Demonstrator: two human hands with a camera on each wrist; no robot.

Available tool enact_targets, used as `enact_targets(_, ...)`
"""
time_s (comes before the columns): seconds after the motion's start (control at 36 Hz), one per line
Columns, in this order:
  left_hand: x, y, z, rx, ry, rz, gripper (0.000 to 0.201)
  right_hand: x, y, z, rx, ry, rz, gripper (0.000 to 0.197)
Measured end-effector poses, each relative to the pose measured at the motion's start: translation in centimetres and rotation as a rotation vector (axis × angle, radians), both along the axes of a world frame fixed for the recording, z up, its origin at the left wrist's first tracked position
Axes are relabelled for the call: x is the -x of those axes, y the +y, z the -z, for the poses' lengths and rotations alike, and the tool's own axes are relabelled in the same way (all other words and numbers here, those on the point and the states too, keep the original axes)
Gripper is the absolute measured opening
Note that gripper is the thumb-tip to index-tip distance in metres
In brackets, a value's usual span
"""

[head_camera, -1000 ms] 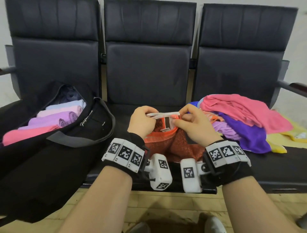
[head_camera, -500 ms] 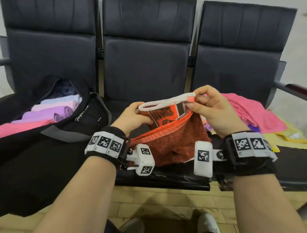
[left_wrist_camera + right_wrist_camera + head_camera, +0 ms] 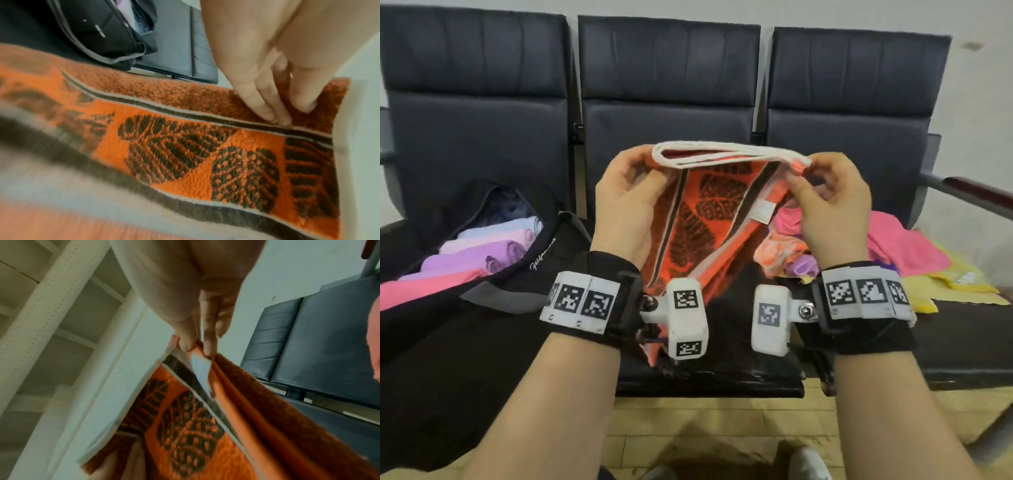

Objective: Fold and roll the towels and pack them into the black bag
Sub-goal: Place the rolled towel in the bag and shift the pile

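Between your fingertips, the orange towel (image 3: 702, 219) runs left to right, white hem up. Left hand (image 3: 625, 209) and right hand (image 3: 828, 205) each pinch a corner; the cloth hangs below.

Both hands raised side by side — left hand (image 3: 625, 202) and right hand (image 3: 832, 205) each pinching.

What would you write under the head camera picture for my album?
Both hands, left hand and right hand, hold up an orange leaf-patterned towel.
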State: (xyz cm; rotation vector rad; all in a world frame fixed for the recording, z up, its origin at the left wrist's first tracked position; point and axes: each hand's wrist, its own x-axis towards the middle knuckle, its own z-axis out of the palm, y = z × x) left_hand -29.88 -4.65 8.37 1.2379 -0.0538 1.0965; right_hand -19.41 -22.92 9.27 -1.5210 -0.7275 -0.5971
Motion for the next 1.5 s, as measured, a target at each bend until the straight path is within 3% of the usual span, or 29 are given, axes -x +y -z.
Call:
enact_targets(0.14,0.6,-0.8,-1.4,-0.077,-0.052,0.026,0.024,1.0,0.3,-0.3,-0.172,-0.003,-0.038,0.024)
enact_targets(0.31,1.3,-1.0,-2.0,0.019,-0.012,0.041,0.018,1.1,-0.2,-0.8,-0.092,-0.024,-0.015,0.015)
enact_targets(0.44,2.0,-0.4,-2.5,-0.097,0.041,-0.056,0.008,1.6,-1.1,-2.0,-0.069,-0.027,0.013,0.018)
enact_targets(0.64,3.7,-0.7,-3.9,-0.035,-0.042,-0.004,0.009,3.4,-2.1,-3.8,-0.154,0.005,-0.176,0.013)
enact_targets(0.72,3.1,0.0,-3.4,-0.021,0.108,-0.042,0.006,2.4,-1.7,-3.0,-0.11,0.085,-0.142,0.012)
enact_targets(0.81,1.9,0.9,-1.9,-0.006,0.388,-0.047,0.003,0.8,-0.6,-1.2,0.12,0.308,-0.055,0.008)
enact_targets(0.86,1.2,1.1,-0.7,0.071,0.543,0.032,0.006,0.1,0.3,0.0,0.24,0.521,-0.101,0.011)
enact_targets(0.92,0.6,0.8,0.1,0.118,0.595,0.063,0.009,-0.1,1.2,0.8,0.262,0.592,-0.145,0.01)
enact_targets(0.97,0.2,0.3,0.0,0.071,0.504,0.006,0.014,0.1,1.9,1.0,0.232,0.372,-0.116,0.018)
enact_targets(1.08,0.4,-0.7,-2.4,-0.186,-0.082,-0.03,0.019,2.5,3.2,-0.5,-0.066,-0.156,-0.372,0.019)
enact_targets(1.14,0.8,-1.0,-3.0,-0.254,-0.214,-0.004,0.017,3.1,3.6,-1.0,-0.146,-0.268,-0.417,0.022)
enact_targets(1.19,0.7,-0.5,-2.3,-0.218,-0.209,-0.02,0.018,2.7,3.8,-0.6,-0.131,-0.272,-0.419,0.021)
enact_targets(1.28,-0.1,1.2,1.2,-0.095,-0.033,-0.123,0.023,1.5,4.0,1.7,-0.053,-0.077,-0.452,0.021)
enact_targets(1.39,-1.3,4.3,9.0,-0.083,0.484,-0.243,0.019,-1.3,4.6,8.5,0.159,0.394,-0.332,0.026)
enact_targets(1.44,-1.4,5.5,12.4,-0.197,0.833,-0.246,0.011,-2.6,4.6,12.4,0.395,0.574,-0.271,0.03)
enact_targets(1.5,-1.1,6.1,15.1,-0.341,1.098,-0.206,0.014,-2.9,4.0,15.3,0.775,0.601,-0.186,0.03)
